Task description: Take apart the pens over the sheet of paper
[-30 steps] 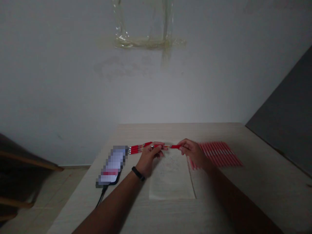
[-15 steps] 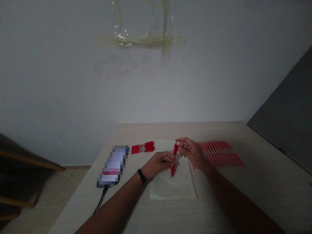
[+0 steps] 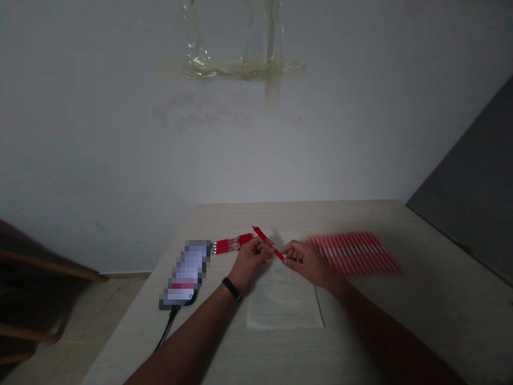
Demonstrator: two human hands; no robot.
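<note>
A red pen (image 3: pixel 261 234) is held in the air, slanting with its upper end to the left. My left hand (image 3: pixel 250 262), a dark band on its wrist, is closed around the pen's middle with thumb and fingers. The fingertips of my right hand (image 3: pixel 306 262) pinch its lower end. Below both hands lies a pale, translucent flat sheet or bag (image 3: pixel 282 307). Just left of my left hand is a small pile of red pens (image 3: pixel 228 245), partly hidden by it. Beyond my right hand, a neat row of slim light-red sticks, perhaps pen refills or pens (image 3: pixel 356 252), lies side by side.
A phone (image 3: pixel 185 275) with a blurred screen lies at the table's left side, a black cable (image 3: pixel 164 331) running from it. The wooden table (image 3: pixel 224 353) meets a grey wall (image 3: pixel 340 133) at the back. Wooden furniture bars (image 3: pixel 48 264) stand on the floor at left.
The pen has swung from nearly upright to a slant toward the upper left. My right hand has moved from its top end down to its lower end; my left hand has shifted slightly left.
</note>
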